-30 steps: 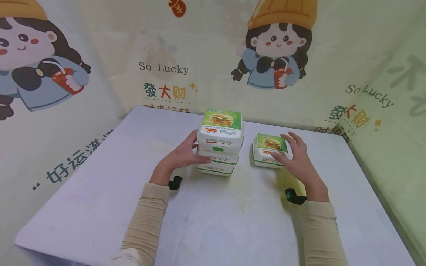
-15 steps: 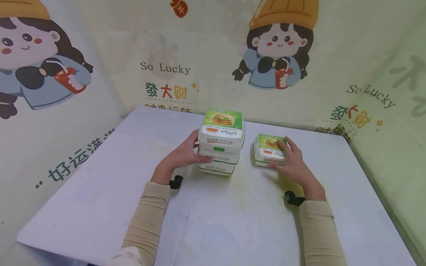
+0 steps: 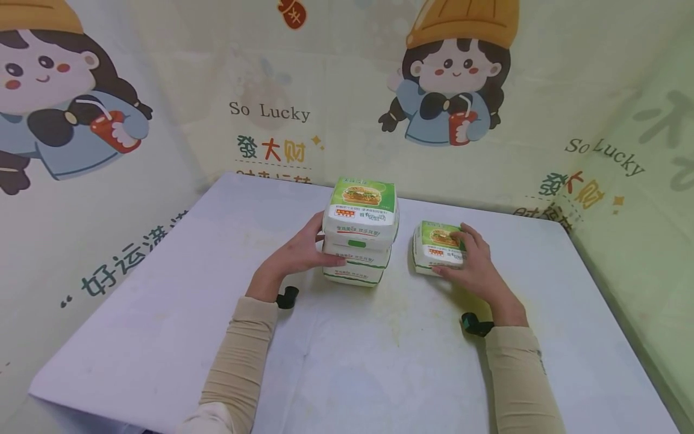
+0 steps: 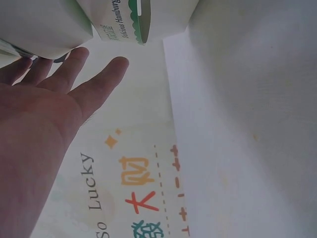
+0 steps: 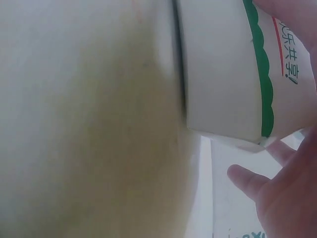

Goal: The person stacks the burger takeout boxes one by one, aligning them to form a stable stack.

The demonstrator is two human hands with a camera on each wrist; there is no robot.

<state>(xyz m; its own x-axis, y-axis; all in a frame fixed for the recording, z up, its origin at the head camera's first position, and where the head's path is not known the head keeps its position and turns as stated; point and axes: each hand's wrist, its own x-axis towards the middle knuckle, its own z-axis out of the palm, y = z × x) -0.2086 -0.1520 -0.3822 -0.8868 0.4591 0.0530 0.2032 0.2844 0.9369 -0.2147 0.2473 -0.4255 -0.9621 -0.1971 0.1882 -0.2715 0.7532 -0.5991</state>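
- Possibly the lone box, apart from the stack and to its right, could crease: the right hand clamps it, and card seems likely to give.
- The stack might shift between tiers if the left hand, gripping its side, pushes unevenly.
- On the tabletop, a bump could slide its base.

At the centre of the head view we see an upright stack of boxes, white cartons with green edging, the top lid closed and printed with a burger. Right of centre, apart from the stack, we see a matching single box, closed, burger print facing up.
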